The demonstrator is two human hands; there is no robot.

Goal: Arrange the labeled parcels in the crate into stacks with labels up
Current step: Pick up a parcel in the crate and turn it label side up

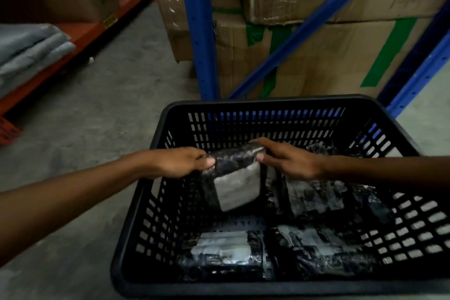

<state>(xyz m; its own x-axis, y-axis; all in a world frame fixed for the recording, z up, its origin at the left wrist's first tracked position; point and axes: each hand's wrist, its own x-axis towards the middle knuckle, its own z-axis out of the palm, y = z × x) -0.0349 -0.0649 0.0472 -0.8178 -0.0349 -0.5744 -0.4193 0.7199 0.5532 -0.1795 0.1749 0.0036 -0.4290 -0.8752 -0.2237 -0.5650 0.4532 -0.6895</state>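
Observation:
A black slotted plastic crate (pixel 267 105) stands in front of me on the floor. Both hands hold one black-wrapped parcel (pixel 233 178) with a pale label above the crate's left middle; it hangs tilted, label facing me. My left hand (pixel 180 162) grips its upper left edge and my right hand (pixel 285 159) grips its upper right edge. Other black parcels with white labels lie in the crate: one at the near left (pixel 224 253), one at the near right (pixel 319 251), and more behind on the right (pixel 316 197).
Blue rack uprights (pixel 199 31) and stacked cardboard boxes (pixel 328 51) with green tape rise just behind the crate. An orange shelf beam (pixel 80 36) with folded grey cloth (pixel 29 51) sits at the left. Bare concrete floor (pixel 109 109) lies between.

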